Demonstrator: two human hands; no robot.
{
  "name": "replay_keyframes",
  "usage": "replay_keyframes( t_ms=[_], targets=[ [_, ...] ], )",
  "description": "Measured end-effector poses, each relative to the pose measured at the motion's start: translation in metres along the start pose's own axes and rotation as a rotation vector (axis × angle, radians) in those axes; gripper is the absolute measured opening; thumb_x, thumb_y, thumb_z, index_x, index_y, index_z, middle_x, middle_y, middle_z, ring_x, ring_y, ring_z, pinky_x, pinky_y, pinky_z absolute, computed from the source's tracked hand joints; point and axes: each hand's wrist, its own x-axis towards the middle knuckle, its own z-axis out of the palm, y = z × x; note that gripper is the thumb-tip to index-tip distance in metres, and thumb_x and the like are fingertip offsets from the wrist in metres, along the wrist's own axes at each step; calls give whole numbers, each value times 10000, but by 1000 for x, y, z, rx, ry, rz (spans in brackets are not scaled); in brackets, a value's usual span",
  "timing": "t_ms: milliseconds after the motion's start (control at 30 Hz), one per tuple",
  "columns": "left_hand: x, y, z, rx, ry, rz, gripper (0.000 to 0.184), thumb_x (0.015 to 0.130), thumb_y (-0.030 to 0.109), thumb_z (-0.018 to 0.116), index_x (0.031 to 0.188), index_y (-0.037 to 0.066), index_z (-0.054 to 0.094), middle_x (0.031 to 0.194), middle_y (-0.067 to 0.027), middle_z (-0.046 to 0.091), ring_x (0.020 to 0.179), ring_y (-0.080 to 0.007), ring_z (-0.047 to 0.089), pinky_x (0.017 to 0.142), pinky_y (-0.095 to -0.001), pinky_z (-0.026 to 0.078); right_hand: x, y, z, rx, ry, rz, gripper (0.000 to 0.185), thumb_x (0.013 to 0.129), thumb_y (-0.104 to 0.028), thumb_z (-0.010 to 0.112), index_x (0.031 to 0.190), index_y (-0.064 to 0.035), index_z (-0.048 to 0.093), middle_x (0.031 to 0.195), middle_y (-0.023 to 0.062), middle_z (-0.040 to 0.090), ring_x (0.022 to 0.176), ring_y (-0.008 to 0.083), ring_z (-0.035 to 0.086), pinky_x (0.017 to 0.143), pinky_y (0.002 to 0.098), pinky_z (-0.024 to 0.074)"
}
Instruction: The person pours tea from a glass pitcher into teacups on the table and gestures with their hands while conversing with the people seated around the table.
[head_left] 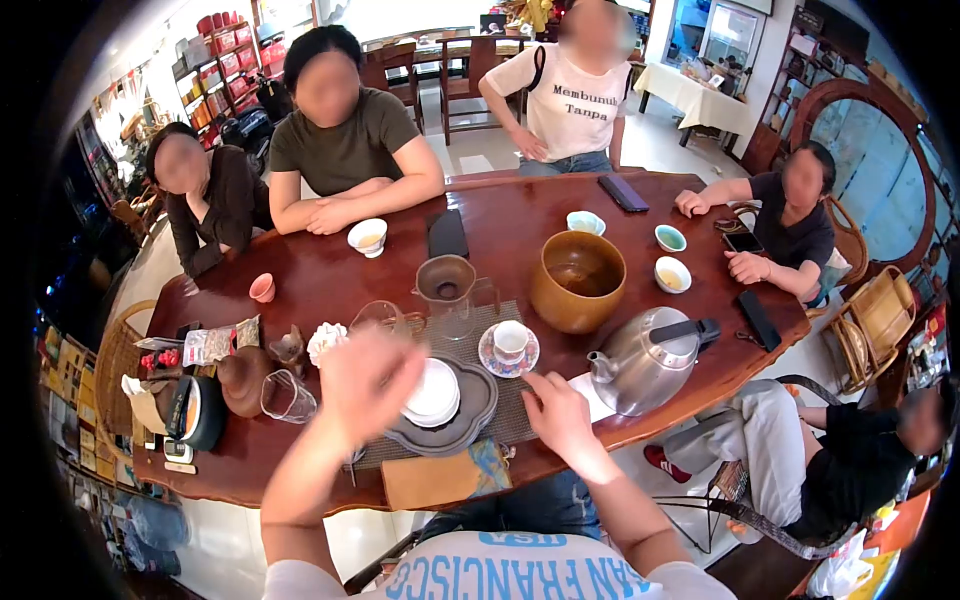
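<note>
White shirt [530, 567], blue-lettered, lay nearest my remote camera. Left hand [375, 385]: blurred, seen across the left edge of the white vessel [436, 393] on the grey tray [481, 397]; that hand's grip I could not tell. Right hand [558, 412]: fingers parted, empty, near the floral saucer [490, 362] bearing a white cup [511, 341]. Steel kettle [640, 368]: rightward, upon the tabletop [500, 225].

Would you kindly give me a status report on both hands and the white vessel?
Left hand raised, blurred, grip unclear. Right hand beside the saucer, fingers apart. White vessel on grey tray, partly hidden behind left hand.
</note>
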Motion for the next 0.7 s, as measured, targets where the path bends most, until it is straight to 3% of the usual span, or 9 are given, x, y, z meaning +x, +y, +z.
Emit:
replay_keyframes(
  t_ms=[67,133,300,567,667,700],
  targets=[
    [-40,8,-1,-123,-70,271,134,697,92,727,663,76,598,540,-33,493,403,-190,467,366,-290,360,11,0,9,-116,-63,-31,232,804,-110,600,1025,-42,617,847,154,638,732,332,645,614,416,524],
    [-66,22,0,-146,-220,362,174,686,123,746,651,94,579,548,1,454,410,-154,476,362,-275,367,17,8,25,-178,-81,-93,264,792,-98,589,1049,-41,609,825,148,635,710,331,647,595,416,528],
    [-98,26,2,-173,-374,240,198,725,167,728,623,105,570,576,-19,493,445,-192,516,395,-296,415,22,16,38,-337,-114,-144,259,764,-49,567,1017,-44,622,809,124,631,696,290,663,553,382,532],
    [-105,23,0,-195,-322,204,199,747,163,708,622,104,565,565,-19,483,456,-194,521,410,-313,424,18,15,24,-338,-103,-177,267,771,-55,580,1031,-63,637,892,104,640,739,286,657,606,371,535],
    [-105,25,-4,-214,-381,212,193,741,150,713,618,94,577,563,-29,495,468,-198,526,402,-321,410,9,-15,-5,-200,-111,-103,244,809,-101,601,1044,-45,638,912,124,640,788,305,647,637,368,528],
    [-106,26,-5,-216,-400,214,186,736,144,718,618,89,585,564,-34,504,473,-199,529,399,-324,404,7,-28,-18,45,52,-195,206,775,-75,671,979,-48,656,812,124,601,712,291,613,623,360,491]
  ],
)
